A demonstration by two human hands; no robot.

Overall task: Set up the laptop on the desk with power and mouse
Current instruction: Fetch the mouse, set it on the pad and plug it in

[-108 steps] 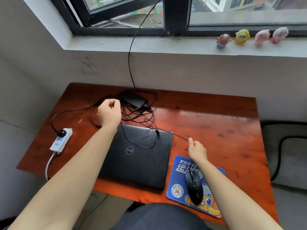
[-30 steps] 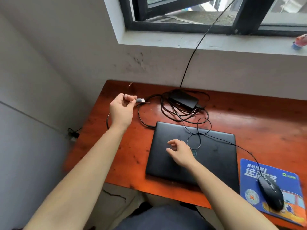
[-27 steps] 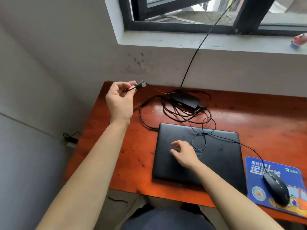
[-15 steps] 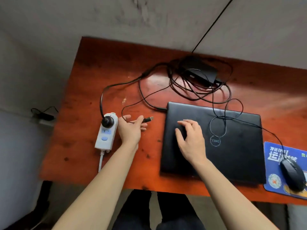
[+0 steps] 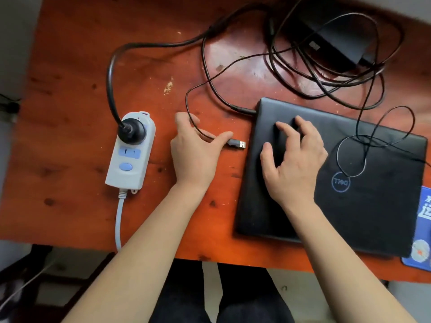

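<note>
- Mouse pad (image 5: 423,210) runs off the right edge, only a blue strip showing.
- Adapter (image 5: 335,36) is blurred, its top cut by the frame.
- Left hand (image 5: 196,155) hides the part of the thin cable (image 5: 186,99) running under it.
- Right hand (image 5: 291,159) covers part of the laptop (image 5: 373,213) lid.
- Power strip (image 5: 130,157) cord drops out of sight below the desk (image 5: 70,113) edge.

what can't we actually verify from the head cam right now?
- Mouse: out of frame; only a strip of the mouse pad shows at the right edge.
- Ports on the laptop: its left side is not visible from above.
- Grip on the USB plug: the left hand hides its own finger contact.
- Charger brick: blurred, partly cut off by the top edge.
- Under the right hand: lid hidden.
</note>
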